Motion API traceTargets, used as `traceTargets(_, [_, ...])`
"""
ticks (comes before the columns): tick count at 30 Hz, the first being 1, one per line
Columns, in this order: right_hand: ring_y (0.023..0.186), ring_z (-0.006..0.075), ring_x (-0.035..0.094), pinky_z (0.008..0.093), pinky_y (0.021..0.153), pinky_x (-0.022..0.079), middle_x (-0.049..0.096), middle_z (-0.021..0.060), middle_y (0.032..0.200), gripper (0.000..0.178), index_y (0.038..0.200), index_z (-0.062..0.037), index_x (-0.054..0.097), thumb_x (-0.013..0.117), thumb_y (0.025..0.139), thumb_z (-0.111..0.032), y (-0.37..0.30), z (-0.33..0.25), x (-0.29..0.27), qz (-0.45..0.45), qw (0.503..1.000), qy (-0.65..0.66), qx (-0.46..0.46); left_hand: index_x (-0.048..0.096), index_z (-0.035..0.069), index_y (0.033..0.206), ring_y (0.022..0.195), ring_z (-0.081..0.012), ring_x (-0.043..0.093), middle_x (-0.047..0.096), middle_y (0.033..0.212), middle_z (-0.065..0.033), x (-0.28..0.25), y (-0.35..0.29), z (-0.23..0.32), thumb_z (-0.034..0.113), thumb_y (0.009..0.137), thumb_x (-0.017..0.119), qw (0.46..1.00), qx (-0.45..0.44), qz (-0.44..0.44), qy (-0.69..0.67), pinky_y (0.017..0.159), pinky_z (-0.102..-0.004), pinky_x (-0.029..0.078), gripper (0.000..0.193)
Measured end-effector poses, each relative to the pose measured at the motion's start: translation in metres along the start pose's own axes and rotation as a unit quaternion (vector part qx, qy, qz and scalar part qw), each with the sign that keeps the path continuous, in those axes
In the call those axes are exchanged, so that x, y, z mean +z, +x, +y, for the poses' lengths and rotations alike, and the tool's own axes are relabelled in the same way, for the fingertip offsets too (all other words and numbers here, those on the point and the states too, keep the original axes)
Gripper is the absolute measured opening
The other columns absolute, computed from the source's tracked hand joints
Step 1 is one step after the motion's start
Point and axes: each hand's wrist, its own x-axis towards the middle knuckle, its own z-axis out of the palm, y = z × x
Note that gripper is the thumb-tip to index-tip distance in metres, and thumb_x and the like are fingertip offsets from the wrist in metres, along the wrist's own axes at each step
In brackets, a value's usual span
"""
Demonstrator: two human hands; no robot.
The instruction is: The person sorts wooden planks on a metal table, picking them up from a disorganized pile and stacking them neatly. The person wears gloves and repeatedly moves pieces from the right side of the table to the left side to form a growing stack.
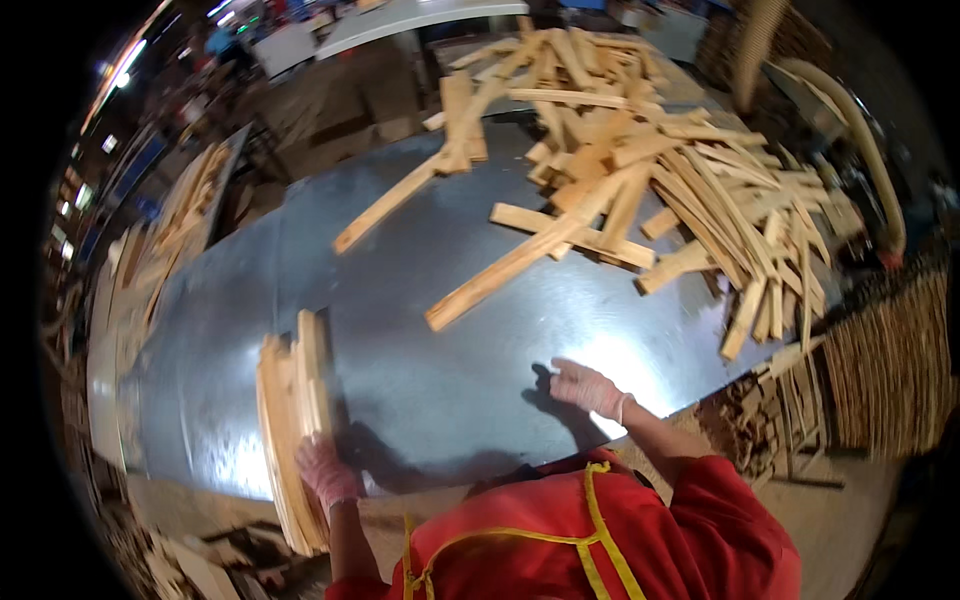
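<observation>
At the left near edge of the metal table stands a stack of wooden strips (283, 420), its near end jutting over the edge. My left hand (327, 472), in a thin pale glove, grips the near end of a wooden strip (312, 385) on the stack's right side; part of the fingers is hidden. My right hand (588, 388), gloved too, hovers over the table with fingers stretched leftward and nothing in it. Farther off, a long loose strip (500, 278) points from the large heap of wooden strips (610, 150) toward me.
The grey metal table (400, 350) fills the middle. Another strip (388, 205) lies at the far left of the heap. More boards (170, 240) lie on a stand at left. Stacked thin wood (890, 370) stands at right, near a flexible hose (870, 150).
</observation>
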Motion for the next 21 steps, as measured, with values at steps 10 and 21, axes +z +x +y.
traceTargets(10, [0.091,0.0167,0.061,0.0317,0.083,0.052,0.064,0.0091,0.11,0.079,0.159,0.002,0.039,0.074,0.097,-0.033,0.113,-0.102,-0.28,0.365,0.904,0.185,-0.122,0.058,0.002,0.143,0.138,-0.0427,0.053,0.059,0.144,-0.0247,-0.07,0.115,0.276,0.024,0.078,0.087,0.866,0.309,0.145,-0.365,0.117,-0.0497,0.042,0.074])
traceTargets(21, [0.093,0.0156,0.062,0.0355,0.083,0.053,0.066,-0.0016,0.102,0.041,0.131,-0.0178,0.066,0.068,0.102,-0.047,0.243,-0.088,-0.428,0.336,0.87,0.338,-0.124,0.044,-0.003,0.156,0.151,-0.0372,0.041,0.047,0.16,-0.022,-0.203,0.272,0.673,0.059,0.089,0.073,0.854,0.277,-0.162,-0.409,0.124,-0.0433,0.034,0.096])
